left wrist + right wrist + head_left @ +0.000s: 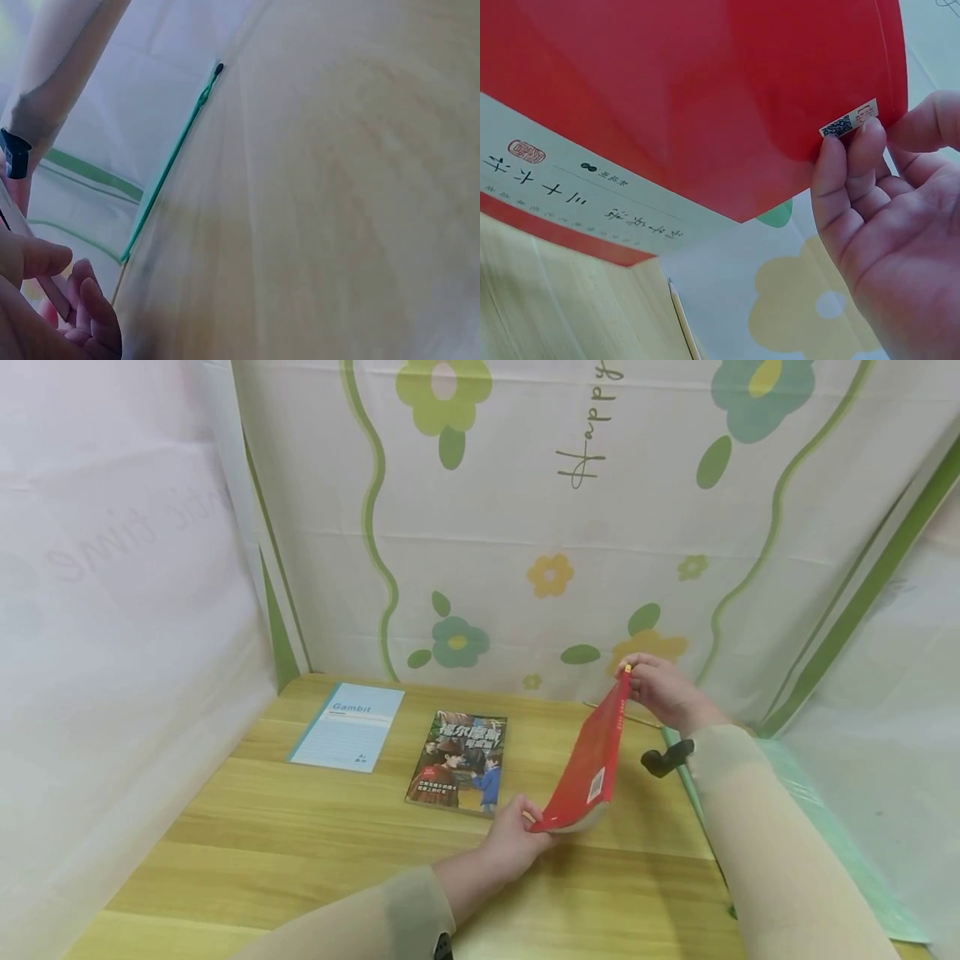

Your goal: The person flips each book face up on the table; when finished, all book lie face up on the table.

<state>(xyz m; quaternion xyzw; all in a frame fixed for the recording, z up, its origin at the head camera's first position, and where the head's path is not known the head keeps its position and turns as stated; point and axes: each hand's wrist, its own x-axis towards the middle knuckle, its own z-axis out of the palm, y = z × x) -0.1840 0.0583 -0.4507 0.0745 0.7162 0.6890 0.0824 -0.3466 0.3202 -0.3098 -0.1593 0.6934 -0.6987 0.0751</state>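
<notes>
Spanning the lower part of the head view, a wooden table (315,860) of pale planks with straight grain lines forms the work surface. Printed sheets close it in: a back curtain (525,527) with flowers, wavy green stripes and lettering, and a plain white sheet (112,652) on the left.

A red book (588,768) stands tilted above the right part of the table, one corner low and near the wood, the opposite corner raised. Its cover is thin, smooth and slightly bowed; a white barcode label sits on the back. The left hand (513,839) pinches the low corner with curled fingers. The right hand (660,689) pinches the raised corner between thumb and fingertips (847,161), which lie against the small label.

Two flat rectangular items lie farther left, well apart from the red book: a light blue notebook (348,727) marked "Gambit" and, just beside it, a dark picture book (459,762).

A thin green mat (840,843) runs along the right table edge. Bare wood lies open in front of the left hand and across the near left part.
</notes>
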